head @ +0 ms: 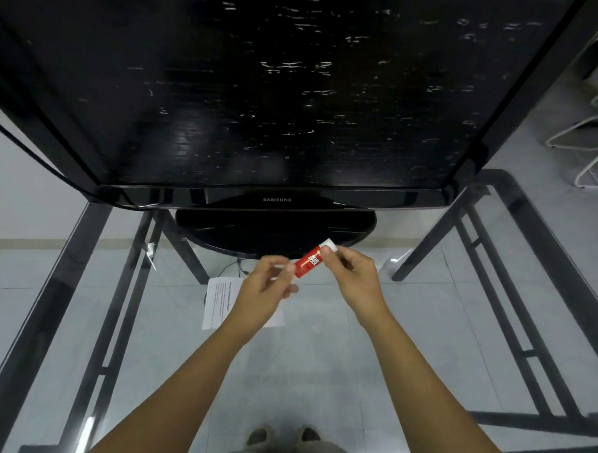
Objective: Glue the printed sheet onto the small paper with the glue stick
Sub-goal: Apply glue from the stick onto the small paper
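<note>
Grip, right hand (353, 276): thumb and forefinger are pinching the upper end of the glue stick (308, 262), just below its white cap (328, 243); the other fingers are curling behind.
Grip, left hand (264, 293): fingertips are pinching the lower red end of the stick; the remaining fingers are curling loosely, blurred.
Glue stick: it is being held in the air between both hands, tilting with the cap toward 1 o'clock and the red base toward 7 o'clock; the cap is sitting on the tube.
Sheet (219, 301): it is lying flat on the table (319, 364), at 8 o'clock of the stick, with its right part hiding under the left hand and wrist; printed lines are running along its length.
White corner (278, 319): it is showing at 3 o'clock of the left wrist; whether it is belonging to the sheet or to a second paper cannot be told.
Table: its glass top is letting the dark frame and the tiled floor show through.
Monitor (262, 87): it is standing at 12 o'clock of the hands, screen dark, its round stand (273, 232) resting on the glass just behind the stick.
Feet (281, 438): they are showing through the glass at 6 o'clock.
Chair frame (596, 143): it is standing on the floor at 2 o'clock, well apart from the table.
</note>
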Demonstrator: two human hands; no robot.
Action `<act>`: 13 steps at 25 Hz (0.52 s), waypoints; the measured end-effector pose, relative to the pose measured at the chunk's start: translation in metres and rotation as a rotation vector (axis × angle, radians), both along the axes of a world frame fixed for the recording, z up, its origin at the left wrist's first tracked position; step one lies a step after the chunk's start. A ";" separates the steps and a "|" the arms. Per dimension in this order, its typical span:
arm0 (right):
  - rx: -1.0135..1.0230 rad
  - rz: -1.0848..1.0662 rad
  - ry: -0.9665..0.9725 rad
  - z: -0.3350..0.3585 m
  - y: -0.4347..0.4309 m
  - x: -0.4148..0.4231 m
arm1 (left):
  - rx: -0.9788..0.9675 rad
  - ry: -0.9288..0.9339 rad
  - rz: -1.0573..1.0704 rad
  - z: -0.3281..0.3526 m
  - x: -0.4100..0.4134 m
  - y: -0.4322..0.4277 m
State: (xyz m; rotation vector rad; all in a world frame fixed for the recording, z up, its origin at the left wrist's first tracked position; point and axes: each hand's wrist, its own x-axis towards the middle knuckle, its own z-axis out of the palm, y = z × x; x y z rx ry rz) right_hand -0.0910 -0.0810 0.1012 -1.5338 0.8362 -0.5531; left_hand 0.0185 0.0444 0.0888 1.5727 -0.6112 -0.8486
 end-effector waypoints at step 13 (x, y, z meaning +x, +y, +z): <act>0.128 -0.079 -0.056 0.001 0.017 0.006 | -0.147 0.197 0.084 -0.001 -0.012 -0.001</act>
